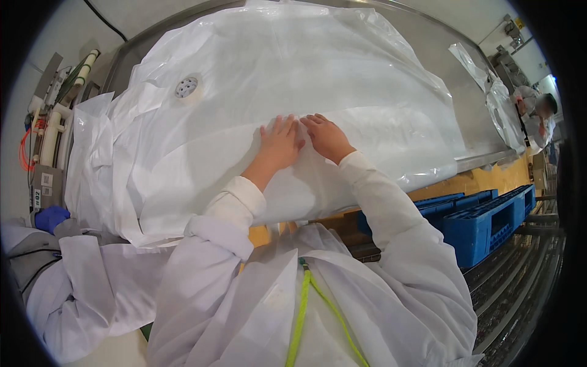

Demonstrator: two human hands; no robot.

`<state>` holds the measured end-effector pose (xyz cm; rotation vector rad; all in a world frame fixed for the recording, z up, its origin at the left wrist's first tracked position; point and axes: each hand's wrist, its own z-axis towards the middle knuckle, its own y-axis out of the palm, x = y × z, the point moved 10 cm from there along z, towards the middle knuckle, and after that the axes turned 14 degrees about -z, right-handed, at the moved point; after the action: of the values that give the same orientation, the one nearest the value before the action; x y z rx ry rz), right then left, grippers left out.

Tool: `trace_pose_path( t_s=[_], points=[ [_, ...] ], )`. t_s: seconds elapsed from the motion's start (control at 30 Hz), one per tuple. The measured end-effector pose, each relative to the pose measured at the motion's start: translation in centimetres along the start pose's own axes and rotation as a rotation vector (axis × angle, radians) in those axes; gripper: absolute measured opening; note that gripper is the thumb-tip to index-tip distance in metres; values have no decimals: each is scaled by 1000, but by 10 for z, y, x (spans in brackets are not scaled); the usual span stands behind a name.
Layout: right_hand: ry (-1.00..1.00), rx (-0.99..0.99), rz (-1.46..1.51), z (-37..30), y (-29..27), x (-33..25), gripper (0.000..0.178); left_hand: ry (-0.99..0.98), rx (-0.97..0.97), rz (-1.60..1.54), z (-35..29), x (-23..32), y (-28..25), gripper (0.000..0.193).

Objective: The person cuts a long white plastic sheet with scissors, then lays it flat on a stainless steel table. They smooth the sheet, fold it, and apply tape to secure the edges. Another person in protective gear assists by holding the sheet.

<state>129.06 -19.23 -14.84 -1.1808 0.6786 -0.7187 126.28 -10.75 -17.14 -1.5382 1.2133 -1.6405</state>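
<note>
A large white plastic sheet [361, 73] is spread in folded layers over a metal table. My left hand [281, 144] lies flat on it near the middle, fingers stretched away from me. Close beside it, my right hand [329, 137] rests on the sheet with its fingers pointing left, partly bent; nothing shows in its grasp. Both hands touch the plastic along a faint crosswise edge. A white roll of tape [197, 95] sits on the sheet to the far left of my hands. At the left the plastic bunches into wrinkled folds.
The metal table [474, 125] shows at the right, with crumpled clear plastic [498, 110] on it. Blue pallets [483, 223] stand right of me, beside metal racking [520, 275]. A co-worker's blue-gloved hand [51, 218] is at the left. Another person [538, 116] stands far right.
</note>
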Motion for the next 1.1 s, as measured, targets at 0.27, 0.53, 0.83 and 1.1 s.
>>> trace_pose_path(
  t_s=[0.27, 0.53, 0.83, 1.1],
  points=[
    [93, -329, -94, -28, 23, 43, 49, -5, 57, 82, -28, -32, 0, 63],
    [551, -381, -255, -113, -2, 223, 54, 35, 9, 84, -90, -129, -46, 63],
    [1100, -443, -297, -207, -24, 368, 60, -221, 71, 123, -174, -243, -81, 64],
    [1177, -276, -410, -159, -39, 327, 61, -209, 78, 105, -170, -229, -87, 60]
  ],
)
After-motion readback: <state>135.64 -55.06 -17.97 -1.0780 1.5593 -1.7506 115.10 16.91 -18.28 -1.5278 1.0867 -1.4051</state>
